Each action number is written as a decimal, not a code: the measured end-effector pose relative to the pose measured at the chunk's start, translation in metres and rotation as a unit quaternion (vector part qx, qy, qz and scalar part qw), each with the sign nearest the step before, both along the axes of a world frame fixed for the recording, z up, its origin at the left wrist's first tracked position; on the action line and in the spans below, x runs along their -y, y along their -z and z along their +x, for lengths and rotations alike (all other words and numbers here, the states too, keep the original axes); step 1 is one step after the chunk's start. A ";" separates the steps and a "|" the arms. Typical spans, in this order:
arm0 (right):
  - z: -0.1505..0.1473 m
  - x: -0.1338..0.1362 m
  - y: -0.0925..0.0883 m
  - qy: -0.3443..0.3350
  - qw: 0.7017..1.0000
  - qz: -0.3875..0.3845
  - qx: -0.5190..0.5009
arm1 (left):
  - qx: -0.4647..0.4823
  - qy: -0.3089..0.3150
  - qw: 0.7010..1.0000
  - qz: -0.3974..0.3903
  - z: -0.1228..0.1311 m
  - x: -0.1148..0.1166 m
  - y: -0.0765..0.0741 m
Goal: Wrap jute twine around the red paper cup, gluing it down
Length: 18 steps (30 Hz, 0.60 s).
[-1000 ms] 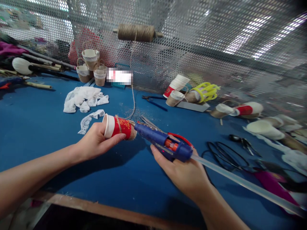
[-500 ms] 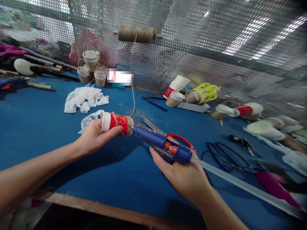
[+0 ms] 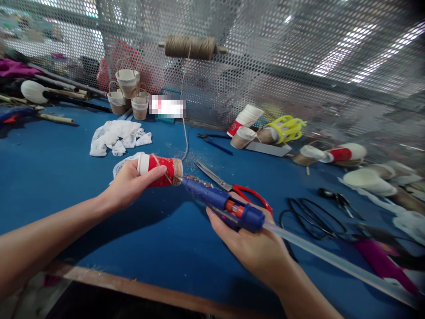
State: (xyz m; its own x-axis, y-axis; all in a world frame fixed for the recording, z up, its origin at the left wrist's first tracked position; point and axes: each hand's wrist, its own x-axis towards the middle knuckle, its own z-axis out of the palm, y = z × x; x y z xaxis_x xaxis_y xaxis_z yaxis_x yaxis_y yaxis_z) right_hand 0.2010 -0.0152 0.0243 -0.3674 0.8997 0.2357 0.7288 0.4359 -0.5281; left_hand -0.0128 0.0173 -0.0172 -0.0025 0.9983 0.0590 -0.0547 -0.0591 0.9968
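My left hand (image 3: 133, 182) is wrapped round a red and white paper cup (image 3: 171, 170), which lies on its side in the air with its base toward the right. Twine (image 3: 178, 172) is wound round the base end, and a strand crosses the red wall. In my right hand (image 3: 245, 243) is a blue glue gun (image 3: 212, 199), its nozzle close beside the twine-wound end; I cannot tell whether it touches. A long clear glue stick (image 3: 318, 250) sticks out of the gun's back. Red-handled scissors (image 3: 215, 176) lie behind the gun, their handles partly hidden.
A twine spool (image 3: 190, 47) hangs on the mesh wall, its strand running down to the table. White lace (image 3: 116, 135) and several small twine-handled buckets (image 3: 139, 106) stand at the back left. Pliers (image 3: 215, 144), stacked paper cups (image 3: 247, 117) and a black cable (image 3: 308, 217) are rightward.
The cup has turned slightly in my left hand and shifted a little left. The glue gun's nozzle has dropped lower along the cup's base end.
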 end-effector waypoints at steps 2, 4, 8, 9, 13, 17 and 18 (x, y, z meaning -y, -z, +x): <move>0.001 0.000 0.003 -0.009 1.000 0.005 0.002 | 0.007 -0.004 1.000 -0.011 0.000 0.000 -0.001; 0.002 -0.001 0.007 -0.009 1.000 0.011 0.004 | 0.017 -0.005 1.000 -0.021 0.000 0.000 -0.002; 0.001 -0.001 0.012 -0.002 1.000 0.008 -0.002 | 0.056 -0.004 0.998 -0.032 0.001 0.000 -0.003; 0.001 -0.001 0.013 -0.001 1.000 0.006 -0.004 | 0.072 -0.004 0.997 -0.036 0.001 0.000 -0.004; 0.000 -0.001 0.014 0.011 1.000 -0.008 -0.016 | 0.123 0.003 0.991 -0.061 0.002 0.000 -0.006; 0.001 -0.002 0.008 0.023 0.997 -0.048 -0.048 | 0.136 0.009 0.989 -0.056 0.002 -0.001 -0.006; 0.002 -0.003 0.006 0.030 0.995 -0.066 -0.062 | 0.131 0.008 0.990 -0.050 0.002 -0.001 -0.006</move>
